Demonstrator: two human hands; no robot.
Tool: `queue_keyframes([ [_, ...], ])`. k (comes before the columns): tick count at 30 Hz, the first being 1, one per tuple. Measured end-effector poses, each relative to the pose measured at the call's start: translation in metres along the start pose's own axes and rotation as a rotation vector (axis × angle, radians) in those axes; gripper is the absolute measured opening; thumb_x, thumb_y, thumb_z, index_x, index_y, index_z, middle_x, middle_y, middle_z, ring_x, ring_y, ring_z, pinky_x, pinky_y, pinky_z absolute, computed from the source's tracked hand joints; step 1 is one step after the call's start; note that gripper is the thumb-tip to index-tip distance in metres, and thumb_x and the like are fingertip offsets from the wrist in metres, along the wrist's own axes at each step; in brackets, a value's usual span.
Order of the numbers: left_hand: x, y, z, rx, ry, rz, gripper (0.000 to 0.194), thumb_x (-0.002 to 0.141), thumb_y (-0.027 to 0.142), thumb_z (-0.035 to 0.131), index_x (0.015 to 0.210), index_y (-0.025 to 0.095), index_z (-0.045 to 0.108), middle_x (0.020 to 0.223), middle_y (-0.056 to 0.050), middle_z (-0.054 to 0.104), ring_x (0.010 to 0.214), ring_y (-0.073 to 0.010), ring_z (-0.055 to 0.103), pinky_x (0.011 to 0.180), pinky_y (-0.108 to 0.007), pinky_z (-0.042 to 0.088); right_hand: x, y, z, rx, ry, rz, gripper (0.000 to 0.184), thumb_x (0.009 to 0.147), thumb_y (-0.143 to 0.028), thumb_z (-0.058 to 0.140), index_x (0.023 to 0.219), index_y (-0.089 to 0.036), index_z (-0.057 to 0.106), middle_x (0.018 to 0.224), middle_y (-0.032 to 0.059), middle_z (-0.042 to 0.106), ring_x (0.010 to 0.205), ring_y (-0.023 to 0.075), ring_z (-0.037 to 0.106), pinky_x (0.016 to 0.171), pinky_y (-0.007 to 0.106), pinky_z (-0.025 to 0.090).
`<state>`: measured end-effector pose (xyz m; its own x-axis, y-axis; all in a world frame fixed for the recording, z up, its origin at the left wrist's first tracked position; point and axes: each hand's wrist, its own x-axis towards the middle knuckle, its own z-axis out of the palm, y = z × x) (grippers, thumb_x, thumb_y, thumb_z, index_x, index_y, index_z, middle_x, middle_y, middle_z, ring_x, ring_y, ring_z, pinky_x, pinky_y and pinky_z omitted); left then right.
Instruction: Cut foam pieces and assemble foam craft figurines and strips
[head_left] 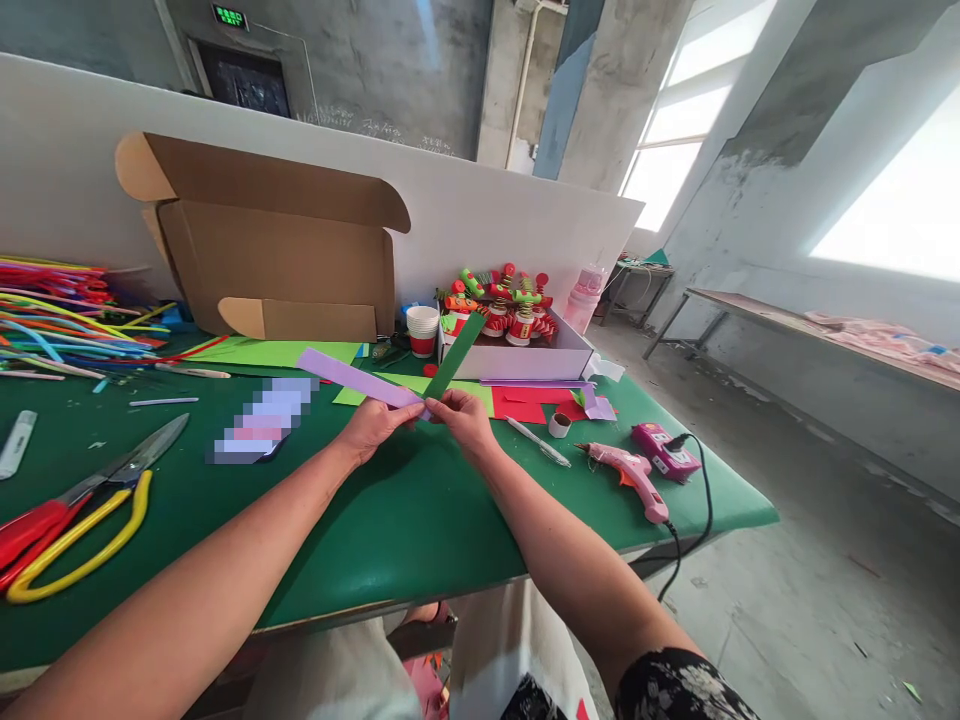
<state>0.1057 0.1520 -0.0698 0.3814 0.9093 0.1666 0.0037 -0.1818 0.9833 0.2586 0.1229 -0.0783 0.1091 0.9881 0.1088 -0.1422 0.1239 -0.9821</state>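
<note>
My left hand (377,428) pinches one end of a purple paper strip (349,376), which stretches out to the upper left. Between the fingers of my right hand (461,420) is the lower end of a green paper strip (456,355), pointing up and to the right. The two strips meet at my fingertips in a V shape, held just above the green table (375,545). Whether they are stuck together there is hidden by my fingers. Behind my hands lie red paper pieces (517,404) and light green paper sheets (292,352).
Scissors (112,500) lie at left near pipe cleaners (67,325). An open cardboard box (277,250), paper cups (422,330) and a white box (517,362) of crafted figures stand behind. To the right are a pen (538,442) and a corded pink glue gun (628,478).
</note>
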Motion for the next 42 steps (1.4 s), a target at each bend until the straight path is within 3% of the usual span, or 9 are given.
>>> queue_keyframes([
  [5, -0.0002, 0.0006, 0.0019, 0.035, -0.008, -0.002, 0.035, 0.06, 0.052, 0.077, 0.062, 0.02, 0.063, 0.063, 0.001, 0.061, 0.062, -0.0162, 0.056, 0.062, -0.029, 0.047, -0.002, 0.0007, 0.0017, 0.06, -0.042, 0.025, 0.032, 0.058, -0.044, 0.082, 0.065, -0.019, 0.063, 0.061, -0.0026, 0.063, 0.058, 0.0106, 0.054, 0.063, 0.026, 0.047],
  [10, -0.0005, 0.002, 0.0047, 0.029, -0.021, -0.037, 0.037, 0.056, 0.053, 0.079, 0.064, 0.02, 0.064, 0.067, -0.001, 0.066, 0.065, -0.0182, 0.059, 0.062, -0.031, 0.049, -0.0008, 0.0012, 0.0024, 0.011, 0.04, 0.0, 0.03, 0.059, -0.041, 0.082, 0.063, -0.019, 0.062, 0.059, -0.0025, 0.062, 0.058, 0.0114, 0.054, 0.062, 0.026, 0.046],
  [19, -0.0002, 0.0008, 0.0045, -0.026, -0.073, -0.086, 0.037, 0.053, 0.048, 0.082, 0.07, 0.017, 0.071, 0.071, -0.005, 0.072, 0.069, -0.0204, 0.062, 0.061, -0.032, 0.051, -0.0018, 0.0027, 0.0011, 0.029, 0.033, 0.024, 0.034, 0.057, -0.045, 0.085, 0.064, -0.017, 0.066, 0.061, 0.0006, 0.065, 0.058, 0.013, 0.055, 0.061, 0.028, 0.047],
  [25, 0.0035, -0.0022, 0.0013, -0.052, -0.003, -0.09, 0.035, 0.054, 0.044, 0.083, 0.072, 0.015, 0.074, 0.072, -0.007, 0.073, 0.068, -0.0208, 0.063, 0.059, -0.031, 0.05, 0.0003, -0.0017, -0.0002, 0.047, 0.126, 0.012, 0.038, 0.059, -0.052, 0.08, 0.061, -0.019, 0.06, 0.06, -0.0025, 0.06, 0.057, 0.0108, 0.052, 0.061, 0.026, 0.046],
  [34, 0.0022, -0.0006, 0.0027, -0.116, 0.094, -0.068, 0.038, 0.053, 0.048, 0.083, 0.07, 0.016, 0.072, 0.068, -0.005, 0.072, 0.063, -0.0175, 0.061, 0.061, -0.031, 0.05, -0.0011, 0.001, -0.0005, -0.099, 0.037, 0.04, 0.04, 0.057, -0.05, 0.081, 0.06, -0.02, 0.055, 0.057, -0.0044, 0.056, 0.056, 0.0108, 0.052, 0.057, 0.025, 0.041],
  [38, 0.0034, -0.0016, 0.0021, -0.09, 0.121, -0.045, 0.037, 0.051, 0.047, 0.084, 0.069, 0.017, 0.072, 0.065, -0.003, 0.071, 0.06, -0.0159, 0.059, 0.06, -0.03, 0.05, -0.0008, 0.0047, -0.0012, -0.088, -0.069, 0.056, 0.041, 0.058, -0.051, 0.081, 0.06, -0.019, 0.056, 0.058, -0.0038, 0.058, 0.055, 0.0107, 0.053, 0.057, 0.025, 0.043],
  [42, 0.0044, -0.0034, 0.0013, -0.045, 0.123, -0.034, 0.038, 0.052, 0.05, 0.084, 0.067, 0.017, 0.071, 0.062, -0.002, 0.069, 0.059, -0.0155, 0.058, 0.058, -0.029, 0.048, 0.0, 0.007, -0.0013, -0.204, -0.047, 0.017, 0.04, 0.063, -0.048, 0.08, 0.056, -0.019, 0.055, 0.051, -0.0043, 0.056, 0.052, 0.0102, 0.051, 0.053, 0.023, 0.039],
])
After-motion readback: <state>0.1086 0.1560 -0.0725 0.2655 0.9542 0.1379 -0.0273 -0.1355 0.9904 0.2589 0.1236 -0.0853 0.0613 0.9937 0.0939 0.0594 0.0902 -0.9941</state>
